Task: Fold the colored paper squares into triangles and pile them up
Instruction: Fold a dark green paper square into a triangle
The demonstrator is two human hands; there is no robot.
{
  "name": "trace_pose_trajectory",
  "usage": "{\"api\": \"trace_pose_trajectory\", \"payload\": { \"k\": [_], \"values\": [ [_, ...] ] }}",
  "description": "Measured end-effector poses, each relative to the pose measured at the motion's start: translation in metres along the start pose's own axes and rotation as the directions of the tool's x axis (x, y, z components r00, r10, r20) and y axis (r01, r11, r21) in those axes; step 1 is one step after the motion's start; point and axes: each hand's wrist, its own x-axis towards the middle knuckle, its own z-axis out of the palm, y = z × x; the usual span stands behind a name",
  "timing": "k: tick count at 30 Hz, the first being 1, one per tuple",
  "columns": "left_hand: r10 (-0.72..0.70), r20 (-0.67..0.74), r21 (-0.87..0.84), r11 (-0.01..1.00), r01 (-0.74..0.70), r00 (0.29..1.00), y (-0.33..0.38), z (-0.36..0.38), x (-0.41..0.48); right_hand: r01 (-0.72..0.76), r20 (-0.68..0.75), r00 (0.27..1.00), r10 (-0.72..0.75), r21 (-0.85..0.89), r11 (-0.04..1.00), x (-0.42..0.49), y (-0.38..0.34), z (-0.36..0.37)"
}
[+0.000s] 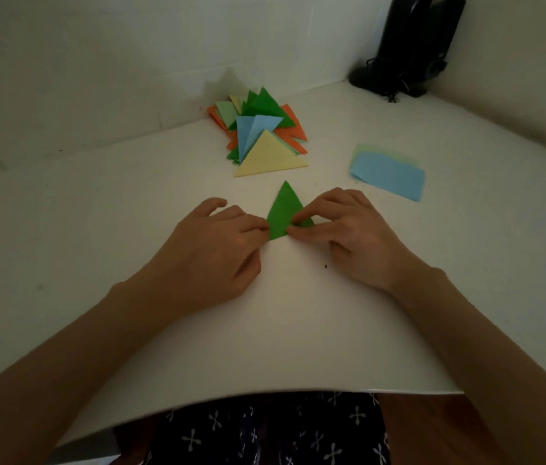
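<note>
Patterned dark cloth at the bottom edge marks the person's lap; above it both forearms reach over the pale table (97,229). Left hand (218,239) and right hand (342,226) meet at a green triangle (285,209) lying flat on the table midway between them. Its base runs left to right from one hand to the other, and its apex points away from the person. Left fingers (258,226) are bent, with a fingertip resting on the lower left corner and the thumb held apart, off the paper. Right fingers (302,218) close with the thumb on the lower right corner, apparently pinching it along the fold. Judged from this, the crease is being finished. The pile of folded triangles (261,135), in yellow, blue, green and orange, lies straight beyond the apex, near but not touching it. The coming transfer therefore runs directly forward along the triangle's apex line, with either hand about equally placed. Unfolded squares (387,174), blue on top, lie to the right and beyond, nearer the right hand. A black object (412,45) stands in the far corner.
</note>
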Motion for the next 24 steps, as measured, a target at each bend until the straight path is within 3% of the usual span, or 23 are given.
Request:
{"api": "trace_pose_trajectory", "payload": {
  "k": [4, 7, 9, 12, 15, 18, 24],
  "values": [
    [0.027, 0.045, 0.016, 0.999, -0.028, 0.999, -0.002, -0.003, -0.001, -0.091, -0.082, 0.992, 0.091, 0.0, 0.996, -0.005, 0.011, -0.002],
    [0.043, 0.056, -0.01, 0.999, -0.042, 0.997, -0.005, -0.004, -0.003, -0.173, -0.129, 0.973, 0.193, 0.15, 0.973, -0.003, 0.011, -0.002],
    [0.047, 0.032, -0.038, 0.998, -0.046, 0.998, -0.006, -0.003, -0.003, -0.192, -0.086, 0.972, 0.219, 0.246, 0.95, -0.001, 0.008, -0.001],
    [-0.004, -0.034, -0.116, 0.993, 0.0, 0.999, -0.009, 0.001, 0.0, -0.167, 0.013, 0.986, 0.169, 0.246, 0.955, 0.002, 0.005, 0.001],
    [-0.155, -0.075, -0.227, 0.965, 0.134, 0.985, -0.013, 0.005, 0.004, -0.136, 0.019, 0.991, 0.135, 0.212, 0.968, 0.003, 0.0, 0.001],
    [-0.288, -0.023, -0.317, 0.91, 0.266, 0.957, -0.016, 0.009, 0.004, -0.152, 0.036, 0.988, 0.148, 0.231, 0.961, 0.001, -0.005, -0.001],
    [-0.24, -0.032, -0.491, 0.849, 0.194, 0.97, -0.007, 0.006, 0.004, -0.259, 0.093, 0.966, 0.243, 0.24, 0.936, 0.002, -0.008, -0.004]
  ]
}}
